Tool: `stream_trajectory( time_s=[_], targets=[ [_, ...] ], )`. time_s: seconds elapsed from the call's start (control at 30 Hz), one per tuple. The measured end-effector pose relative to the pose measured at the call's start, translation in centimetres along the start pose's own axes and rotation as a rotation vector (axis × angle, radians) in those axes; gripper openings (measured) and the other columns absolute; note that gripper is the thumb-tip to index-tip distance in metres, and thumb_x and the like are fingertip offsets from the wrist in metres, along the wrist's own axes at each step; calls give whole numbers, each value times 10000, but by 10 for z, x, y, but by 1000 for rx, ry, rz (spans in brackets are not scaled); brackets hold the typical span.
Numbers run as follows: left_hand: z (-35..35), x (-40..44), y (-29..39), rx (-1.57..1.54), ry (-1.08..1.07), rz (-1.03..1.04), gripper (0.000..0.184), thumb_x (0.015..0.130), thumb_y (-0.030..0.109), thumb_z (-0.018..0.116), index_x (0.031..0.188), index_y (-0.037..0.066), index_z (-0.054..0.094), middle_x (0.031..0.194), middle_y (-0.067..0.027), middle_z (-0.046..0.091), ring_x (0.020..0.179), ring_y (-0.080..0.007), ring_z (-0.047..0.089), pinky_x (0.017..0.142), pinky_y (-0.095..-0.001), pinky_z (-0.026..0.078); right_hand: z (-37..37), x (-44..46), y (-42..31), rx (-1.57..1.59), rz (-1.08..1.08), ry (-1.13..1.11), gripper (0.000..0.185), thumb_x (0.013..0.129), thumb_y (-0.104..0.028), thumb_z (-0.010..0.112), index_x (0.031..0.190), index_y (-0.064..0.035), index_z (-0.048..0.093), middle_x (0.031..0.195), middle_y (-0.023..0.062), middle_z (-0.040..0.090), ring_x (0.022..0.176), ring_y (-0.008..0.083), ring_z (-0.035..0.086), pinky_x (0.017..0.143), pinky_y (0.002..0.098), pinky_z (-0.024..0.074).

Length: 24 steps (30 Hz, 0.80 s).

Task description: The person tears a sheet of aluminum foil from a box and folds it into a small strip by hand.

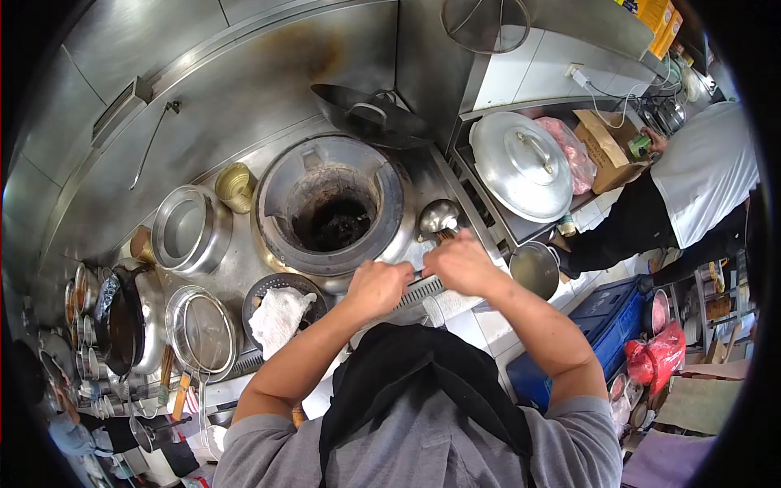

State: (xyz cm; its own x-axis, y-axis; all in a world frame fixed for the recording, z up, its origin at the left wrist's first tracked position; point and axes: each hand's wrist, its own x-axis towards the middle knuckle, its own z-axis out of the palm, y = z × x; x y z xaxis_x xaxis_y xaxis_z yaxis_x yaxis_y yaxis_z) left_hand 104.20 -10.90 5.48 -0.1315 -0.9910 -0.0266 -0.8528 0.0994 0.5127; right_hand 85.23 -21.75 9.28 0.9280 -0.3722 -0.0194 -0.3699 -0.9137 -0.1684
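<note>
Both hands are at the front edge of the stove, close together, in front of the round burner (pixel 338 220). My left hand (pixel 380 285) is closed, its fingers curled down at the edge. My right hand (pixel 458 264) is closed just to its right. A short dark bar shows between the two hands; what it belongs to is hidden. Just beyond my right hand lies a metal ladle (pixel 439 215), with brown bristles or sticks beside its bowl. A white cloth (pixel 281 319) rests on a dark perforated skimmer (pixel 259 291) left of my left hand.
A black wok (pixel 370 118) leans behind the burner. Metal pots (pixel 189 232), a strainer (pixel 203 333) and a gold-coloured can (pixel 236 187) stand left. On the right are a big lidded pot (pixel 521 167), a bucket (pixel 534 271), a blue crate (pixel 582 333) and another person (pixel 708 175) holding a can.
</note>
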Motion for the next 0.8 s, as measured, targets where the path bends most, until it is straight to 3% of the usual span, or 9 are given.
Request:
stream_trajectory(
  time_s=[0.1, 0.13, 0.37, 0.6, 0.67, 0.7, 0.77, 0.8],
  targets=[
    [-9, 5, 4, -44, 73, -12, 159, 954, 210, 565, 931, 114, 689, 728, -57, 721, 731, -331, 698, 692, -457, 540, -22, -4, 12, 106, 148, 90, 137, 907, -218, 616, 834, -110, 660, 814, 71, 696, 839, 283, 675, 776, 443, 433],
    [-9, 5, 4, -126, 77, -37, 171, 958, 202, 556, 925, 107, 695, 738, -57, 724, 729, -320, 700, 694, -452, 541, -25, -6, 20, 164, 184, 100, 158, 927, -238, 615, 877, -96, 660, 854, 92, 710, 846, 332, 675, 795, 447, 459],
    [9, 2, 2, -467, -2, -151, 193, 961, 197, 565, 898, 56, 681, 750, -63, 727, 717, -251, 711, 706, -384, 544, -21, -10, 22, 362, 82, 169, 139, 894, -188, 645, 866, -52, 635, 847, 101, 674, 844, 334, 652, 745, 454, 461],
    [-1, 1, 7, -641, 22, -156, 171, 968, 130, 563, 934, 13, 684, 747, -91, 728, 721, -197, 726, 691, -338, 552, -21, -2, 12, 290, 70, 212, 140, 875, -166, 657, 876, -31, 621, 864, 128, 660, 851, 367, 628, 734, 455, 482],
    [-5, 3, 7, -632, 82, -151, 150, 969, 57, 554, 944, -35, 671, 760, -92, 717, 699, -164, 688, 675, -309, 544, -15, 3, 13, 368, 136, 314, 102, 905, -125, 657, 919, -28, 631, 846, 93, 671, 794, 272, 653, 713, 376, 492],
    [-2, 4, 4, -631, 78, -151, 150, 969, 57, 554, 944, -35, 671, 760, -92, 717, 699, -164, 688, 675, -309, 544, -10, 5, 13, 371, 138, 314, 102, 905, -125, 657, 919, -28, 631, 846, 93, 671, 794, 272, 653, 713, 376, 492],
    [11, 10, -9, -877, 201, -65, 167, 997, 69, 535, 973, -26, 670, 782, -73, 705, 656, -153, 647, 642, -300, 529, 2, 11, 15, 1054, 340, 372, 152, 929, -152, 683, 982, -14, 647, 844, 75, 682, 758, 166, 641, 702, 324, 498],
    [18, 13, -15, -986, 233, -39, 176, 1023, 88, 512, 1013, -9, 659, 797, -61, 693, 661, -130, 618, 636, -276, 511, 10, 14, 11, 1272, 300, 478, 141, 937, -104, 688, 1041, -13, 657, 841, 24, 676, 749, 76, 580, 697, 246, 481]
  ],
)
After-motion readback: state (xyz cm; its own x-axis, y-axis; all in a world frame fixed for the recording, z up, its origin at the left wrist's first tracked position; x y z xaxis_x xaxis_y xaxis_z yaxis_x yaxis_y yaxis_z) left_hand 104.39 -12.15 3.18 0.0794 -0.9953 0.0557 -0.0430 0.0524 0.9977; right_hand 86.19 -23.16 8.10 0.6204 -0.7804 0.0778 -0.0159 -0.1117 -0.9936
